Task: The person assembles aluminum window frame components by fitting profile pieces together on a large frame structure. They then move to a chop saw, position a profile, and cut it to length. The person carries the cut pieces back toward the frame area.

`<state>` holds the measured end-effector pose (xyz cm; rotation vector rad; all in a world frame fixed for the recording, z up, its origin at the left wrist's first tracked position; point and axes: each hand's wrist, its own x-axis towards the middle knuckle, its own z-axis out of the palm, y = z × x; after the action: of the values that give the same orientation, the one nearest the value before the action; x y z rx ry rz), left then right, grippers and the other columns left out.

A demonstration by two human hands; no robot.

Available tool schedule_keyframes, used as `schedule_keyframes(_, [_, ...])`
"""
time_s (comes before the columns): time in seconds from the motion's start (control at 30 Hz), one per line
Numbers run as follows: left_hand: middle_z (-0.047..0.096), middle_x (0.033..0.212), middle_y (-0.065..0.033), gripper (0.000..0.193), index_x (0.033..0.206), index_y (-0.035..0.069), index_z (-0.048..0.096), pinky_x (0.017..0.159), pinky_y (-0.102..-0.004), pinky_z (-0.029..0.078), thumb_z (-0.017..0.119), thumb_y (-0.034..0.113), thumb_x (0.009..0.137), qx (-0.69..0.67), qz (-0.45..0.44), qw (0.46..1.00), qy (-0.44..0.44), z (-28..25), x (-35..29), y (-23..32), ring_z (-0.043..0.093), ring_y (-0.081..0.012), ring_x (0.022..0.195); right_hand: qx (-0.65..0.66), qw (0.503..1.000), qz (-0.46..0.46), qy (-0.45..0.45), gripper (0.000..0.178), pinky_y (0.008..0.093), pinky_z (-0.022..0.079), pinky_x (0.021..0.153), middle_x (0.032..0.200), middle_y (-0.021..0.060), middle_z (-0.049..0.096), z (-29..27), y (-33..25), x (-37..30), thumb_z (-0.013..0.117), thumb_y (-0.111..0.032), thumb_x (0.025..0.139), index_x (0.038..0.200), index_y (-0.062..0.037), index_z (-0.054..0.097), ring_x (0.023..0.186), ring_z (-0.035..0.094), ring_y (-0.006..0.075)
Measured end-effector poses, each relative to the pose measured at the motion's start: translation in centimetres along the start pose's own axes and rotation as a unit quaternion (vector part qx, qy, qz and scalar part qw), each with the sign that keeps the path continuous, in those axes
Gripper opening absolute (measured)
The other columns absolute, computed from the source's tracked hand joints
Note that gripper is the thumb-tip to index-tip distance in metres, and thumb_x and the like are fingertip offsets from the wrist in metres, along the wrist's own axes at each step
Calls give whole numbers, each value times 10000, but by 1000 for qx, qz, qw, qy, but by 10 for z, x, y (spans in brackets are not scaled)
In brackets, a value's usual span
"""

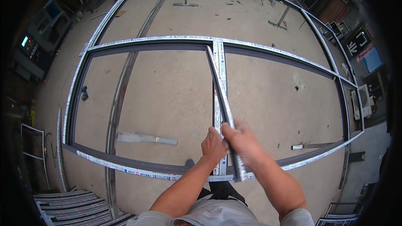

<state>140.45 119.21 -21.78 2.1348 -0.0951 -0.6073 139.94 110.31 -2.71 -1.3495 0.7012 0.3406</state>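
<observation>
One silver-and-dark strip [225, 104] slanted over one frame's [180, 37] middle bar [222, 67], its long axis running far-left to near-right. The right hand [243, 140] gripped it; the left hand's [215, 145] hold, just beside, could not be told.

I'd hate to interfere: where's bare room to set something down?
Mostly bare floor lies between the centre bar and right side bar, and between the centre bar and metal beam, beyond the flat grey piece. Crowded: the centre bar, with left hand, right hand and loose strip, and lower left, with stacked strips.
</observation>
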Motion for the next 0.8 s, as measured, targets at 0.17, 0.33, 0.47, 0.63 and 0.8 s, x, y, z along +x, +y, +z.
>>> schedule_keyframes(0.17, [718,1137,-224,452,1218,34,627,939,-481,597,741,366,934,-132,31,991,24,16,5,-21,726,-411,1105,-41,999,-17,-31,222,296,479,496,740,47,619,43,4,-15,627,-220,1085,1086,-7,568,568,570,126])
schedule_keyframes(0.33, [692,1097,-224,467,1197,-4,544,938,-494,596,717,356,956,109,82,991,12,-11,-5,-1,726,-415,1077,33,999,-24,7,223,280,469,484,737,46,626,17,6,-17,638,-220,1084,1076,-3,594,534,561,117])
schedule_keyframes(0.47, [681,1085,-218,443,1141,26,457,898,-478,615,708,350,971,-163,11,987,-6,8,5,-33,734,-391,1072,32,998,-49,-2,278,267,475,489,798,21,630,38,27,-29,664,-271,1095,1184,-21,581,567,576,102])
schedule_keyframes(0.63, [703,1091,-222,493,1169,37,443,891,-507,618,748,342,930,49,40,998,7,-5,0,-12,748,-405,1044,23,997,-44,-57,290,253,479,488,839,8,601,13,30,-34,654,-273,1096,1213,-20,575,602,569,80])
schedule_keyframes(0.8, [737,1143,-254,525,1224,16,471,918,-522,611,751,341,923,100,19,995,19,-2,7,-11,755,-437,1070,26,996,-49,-66,398,249,487,496,865,16,596,-5,47,-47,652,-268,1092,1356,17,567,618,559,74])
